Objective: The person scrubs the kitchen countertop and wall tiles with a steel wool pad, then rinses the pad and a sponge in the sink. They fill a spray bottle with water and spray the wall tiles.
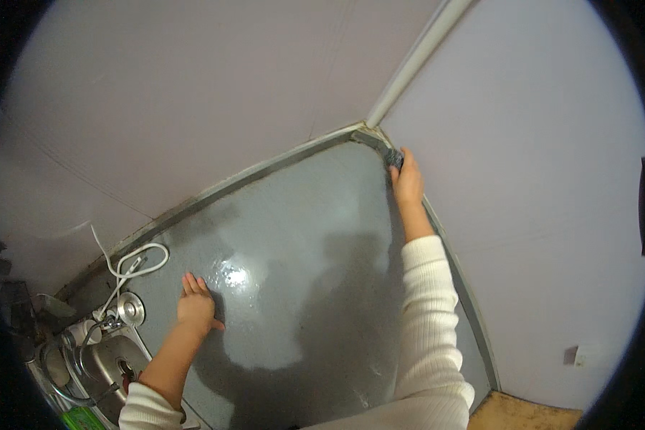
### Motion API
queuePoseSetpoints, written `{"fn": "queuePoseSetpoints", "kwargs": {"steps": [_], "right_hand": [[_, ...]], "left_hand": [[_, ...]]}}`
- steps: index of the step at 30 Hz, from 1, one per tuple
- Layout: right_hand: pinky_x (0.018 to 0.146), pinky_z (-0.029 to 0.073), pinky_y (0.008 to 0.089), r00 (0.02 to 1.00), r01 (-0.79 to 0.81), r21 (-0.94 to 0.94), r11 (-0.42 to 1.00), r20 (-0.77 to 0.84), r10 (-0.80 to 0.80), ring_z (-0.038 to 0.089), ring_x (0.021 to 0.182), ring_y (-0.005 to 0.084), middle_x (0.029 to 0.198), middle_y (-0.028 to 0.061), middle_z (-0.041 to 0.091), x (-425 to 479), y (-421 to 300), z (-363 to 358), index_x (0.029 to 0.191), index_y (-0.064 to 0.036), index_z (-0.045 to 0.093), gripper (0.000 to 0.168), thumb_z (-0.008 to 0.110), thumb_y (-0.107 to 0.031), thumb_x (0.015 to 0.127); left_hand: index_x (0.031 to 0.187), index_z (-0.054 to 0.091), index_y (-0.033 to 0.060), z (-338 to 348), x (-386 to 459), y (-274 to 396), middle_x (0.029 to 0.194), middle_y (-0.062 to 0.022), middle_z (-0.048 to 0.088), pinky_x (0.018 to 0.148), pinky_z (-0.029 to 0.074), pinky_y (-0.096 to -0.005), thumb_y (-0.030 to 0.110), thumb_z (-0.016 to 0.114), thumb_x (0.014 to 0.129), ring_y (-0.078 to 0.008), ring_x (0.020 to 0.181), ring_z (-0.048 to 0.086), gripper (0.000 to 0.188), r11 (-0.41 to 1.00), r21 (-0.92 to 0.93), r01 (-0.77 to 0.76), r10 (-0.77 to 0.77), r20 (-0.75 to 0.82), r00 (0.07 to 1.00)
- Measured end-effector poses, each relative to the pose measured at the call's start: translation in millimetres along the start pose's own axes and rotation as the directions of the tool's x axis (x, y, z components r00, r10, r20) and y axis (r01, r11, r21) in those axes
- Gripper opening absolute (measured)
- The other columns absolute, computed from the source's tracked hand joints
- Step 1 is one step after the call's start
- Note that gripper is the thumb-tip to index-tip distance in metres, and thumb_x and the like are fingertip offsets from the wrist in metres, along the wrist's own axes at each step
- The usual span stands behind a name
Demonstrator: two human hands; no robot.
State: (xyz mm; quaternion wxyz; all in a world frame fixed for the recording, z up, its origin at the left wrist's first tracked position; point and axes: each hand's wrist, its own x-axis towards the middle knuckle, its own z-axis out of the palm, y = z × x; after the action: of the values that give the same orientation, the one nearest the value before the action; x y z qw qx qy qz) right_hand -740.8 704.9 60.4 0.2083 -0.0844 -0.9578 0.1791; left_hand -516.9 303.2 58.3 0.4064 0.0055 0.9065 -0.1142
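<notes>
Before me spreads a grey countertop [295, 215], wet and shiny where light reflects from it. My right hand [410, 180] grips a dark grey scouring pad [394, 158] and presses it against the low grey backsplash strip [373, 141] near the far corner. My left hand [196, 309] rests palm down on the counter with its fingers apart, between the bright reflection and the sink. It holds nothing. Brownish grime shows along the corner joint, beneath a white vertical pipe [419, 56].
A steel sink [99, 359] with a curved faucet hose lies at lower left. Beside it are a round metal sink strainer [131, 309] and a looped white cable [164, 260]. Pale walls [220, 107] rise behind and right. A worn yellowish board [521, 411] sits at lower right.
</notes>
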Motion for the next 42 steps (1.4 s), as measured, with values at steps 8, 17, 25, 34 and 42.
{"fn": "queuePoseSetpoints", "kwargs": {"steps": [8, 17, 25, 34, 42], "right_hand": [[0.059, 0.051, 0.0376, 0.917, 0.391, -0.483, 0.783, 0.128, -0.378, 0.059, 0.076, 0.0274, 0.08, 0.0116, 0.053, 73, -10, 63, 0.08, -0.006, 0.057, 0.011, 0.049, -0.013, 0.078], [0.067, 0.051, 0.039, 0.911, 0.351, -0.569, 0.743, 0.391, -0.13, 0.061, 0.085, 0.029, 0.094, 0.0142, 0.061, 82, -11, 46, 0.087, -0.006, 0.066, 0.021, 0.047, -0.014, 0.08], [0.073, 0.048, 0.0424, 0.937, 0.206, -0.436, 0.876, 0.345, -0.048, 0.06, 0.086, 0.0323, 0.095, 0.0175, 0.061, 58, -9, 15, 0.089, -0.004, 0.064, 0.023, 0.045, -0.013, 0.08], [0.074, 0.048, 0.0422, 0.925, 0.275, -0.46, 0.845, 0.365, -0.102, 0.06, 0.088, 0.0314, 0.095, 0.0175, 0.061, 93, -16, 51, 0.086, -0.003, 0.064, 0.023, 0.044, -0.013, 0.081], [0.074, 0.048, 0.0429, 0.925, 0.17, -0.45, 0.877, 0.379, 0.016, 0.06, 0.086, 0.0329, 0.091, 0.0171, 0.062, 52, -8, 1, 0.088, -0.004, 0.064, 0.023, 0.043, -0.014, 0.082]], "left_hand": [[0.132, 0.01, -0.0108, -1, 0, -2, 0.137, -0.0326, 0.008, 0.105, 0.024, -0.0361, 0.052, 0.075, 0.049, -0.0397, 0.129, 0.017, 0.123, 1.0, 0.01, 0.026, -0.027, 0.028, 0.999], [0.132, 0.007, -0.0105, -4, 8, -3, 0.138, -0.0309, 0.003, 0.103, 0.027, -0.035, 0.052, 0.079, 0.041, -0.0377, 0.13, 0.013, 0.132, 0.997, 0.054, 0.058, -0.059, 0.019, 0.998], [0.132, 0.009, -0.0102, -8, 0, -2, 0.138, -0.0311, 0.007, 0.104, 0.025, -0.0349, 0.055, 0.075, 0.047, -0.0379, 0.13, 0.013, 0.126, 0.996, 0.065, 0.057, -0.06, 0.038, 0.997], [0.132, 0.011, -0.0108, -8, 3, -5, 0.137, -0.0324, 0.007, 0.104, 0.025, -0.036, 0.055, 0.075, 0.045, -0.0392, 0.129, 0.015, 0.126, 0.998, 0.048, 0.036, -0.035, -0.025, 0.999], [0.132, 0.01, -0.0109, -4, 7, -6, 0.137, -0.0335, 0.004, 0.104, 0.024, -0.0363, 0.053, 0.076, 0.044, -0.0405, 0.13, 0.012, 0.127, 0.999, 0.031, 0.045, -0.046, 0.033, 0.998]]}}
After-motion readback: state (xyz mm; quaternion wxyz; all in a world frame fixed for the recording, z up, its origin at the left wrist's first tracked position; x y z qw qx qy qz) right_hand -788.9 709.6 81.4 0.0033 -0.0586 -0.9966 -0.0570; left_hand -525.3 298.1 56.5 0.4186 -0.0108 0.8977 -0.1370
